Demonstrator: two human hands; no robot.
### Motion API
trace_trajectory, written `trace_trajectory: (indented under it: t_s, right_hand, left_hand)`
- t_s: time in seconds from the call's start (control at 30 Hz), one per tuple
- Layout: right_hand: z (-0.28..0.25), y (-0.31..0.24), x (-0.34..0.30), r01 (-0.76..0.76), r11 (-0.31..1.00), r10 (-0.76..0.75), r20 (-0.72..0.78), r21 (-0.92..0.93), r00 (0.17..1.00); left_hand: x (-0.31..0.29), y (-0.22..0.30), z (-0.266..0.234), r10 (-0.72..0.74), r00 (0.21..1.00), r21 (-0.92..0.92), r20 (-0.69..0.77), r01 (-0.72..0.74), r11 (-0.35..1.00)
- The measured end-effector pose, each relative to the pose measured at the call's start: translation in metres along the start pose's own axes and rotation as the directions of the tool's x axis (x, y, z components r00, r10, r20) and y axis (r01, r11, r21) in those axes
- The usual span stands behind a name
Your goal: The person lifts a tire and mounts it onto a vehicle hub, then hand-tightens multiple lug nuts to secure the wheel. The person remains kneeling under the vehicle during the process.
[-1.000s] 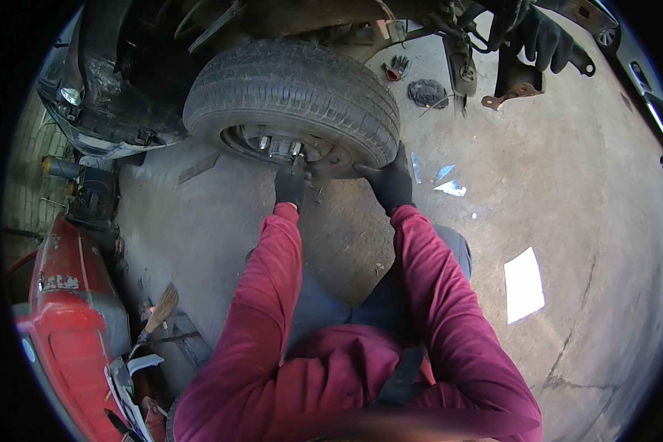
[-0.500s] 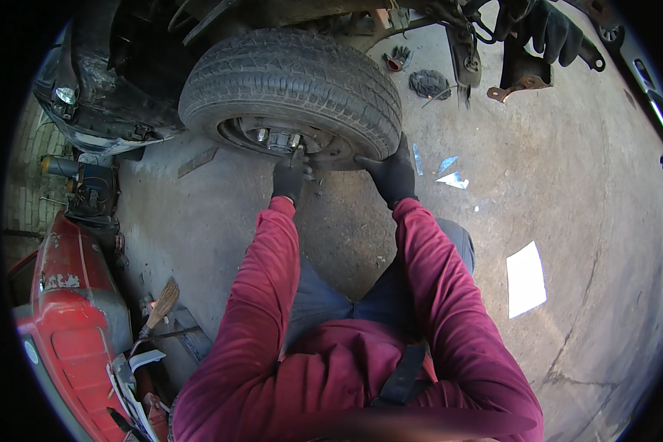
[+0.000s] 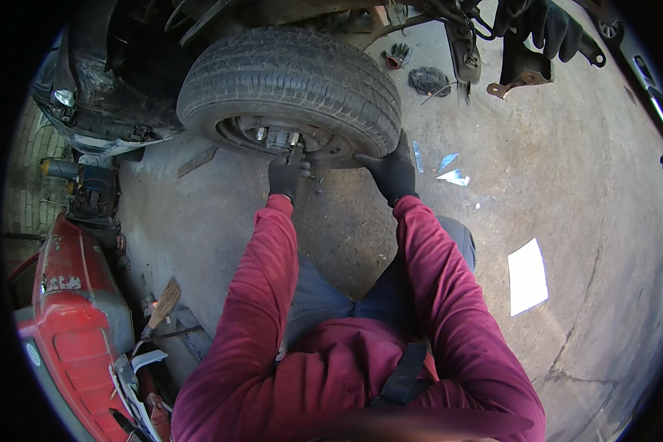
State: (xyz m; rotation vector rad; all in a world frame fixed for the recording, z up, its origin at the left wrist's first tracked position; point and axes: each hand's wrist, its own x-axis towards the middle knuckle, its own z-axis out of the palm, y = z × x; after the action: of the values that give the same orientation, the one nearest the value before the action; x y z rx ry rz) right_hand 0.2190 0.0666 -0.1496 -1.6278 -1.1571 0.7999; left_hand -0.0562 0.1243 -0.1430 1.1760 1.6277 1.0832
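A worn black tire point(image 3: 295, 85) on a dark steel rim stands upright ahead of me, under the raised body of a vehicle. Two shiny lug nuts point(image 3: 262, 134) show around its hub point(image 3: 278, 139). My left hand point(image 3: 287, 175), in a black glove, is closed at the lower right of the hub. Its fingers pinch at a lug nut there and partly hide it. My right hand point(image 3: 392, 173), gloved too, grips the tire's lower right edge, thumb on the sidewall and fingers along the tread.
At the left are a red body panel point(image 3: 74, 331), a hand broom point(image 3: 163, 303) and a motor-like unit point(image 3: 92, 184). A white sheet point(image 3: 528, 277) and shiny scraps point(image 3: 453, 177) lie on the concrete floor at right. Black gloves point(image 3: 556, 33) hang from a metal part upper right.
My left hand has shifted slightly left and tilted at the hub. My right hand keeps its grip on the tire, which looks almost unmoved.
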Motion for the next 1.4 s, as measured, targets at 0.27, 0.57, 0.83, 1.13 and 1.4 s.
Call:
trace_trajectory:
  t_s: [0.27,0.57,0.83,1.13,1.4]
  right_hand:
    - [0.000,0.000,0.000,-0.018,0.999,0.017,0.018,0.046,1.000]
    - [-0.001,-0.003,-0.001,-0.035,0.998,0.035,0.006,0.046,0.999]
    - [0.000,0.001,0.001,0.001,0.999,-0.001,-0.006,0.032,1.000]
    - [0.000,0.001,0.000,0.024,0.999,-0.022,-0.047,0.039,0.999]
    - [0.003,0.005,0.001,0.063,0.998,-0.061,-0.081,0.027,0.995]
  left_hand:
    - [-0.005,0.008,0.000,0.179,0.983,0.365,-0.033,-0.155,0.918]
    - [0.001,-0.001,0.002,0.014,0.999,0.025,0.034,-0.014,1.000]
    - [0.007,-0.020,-0.001,0.231,0.973,0.341,-0.004,-0.216,0.915]
    - [-0.001,-0.010,0.009,0.037,0.999,0.019,0.024,-0.037,0.999]
    - [-0.004,-0.009,0.003,0.297,0.951,0.342,-0.090,-0.251,0.906]
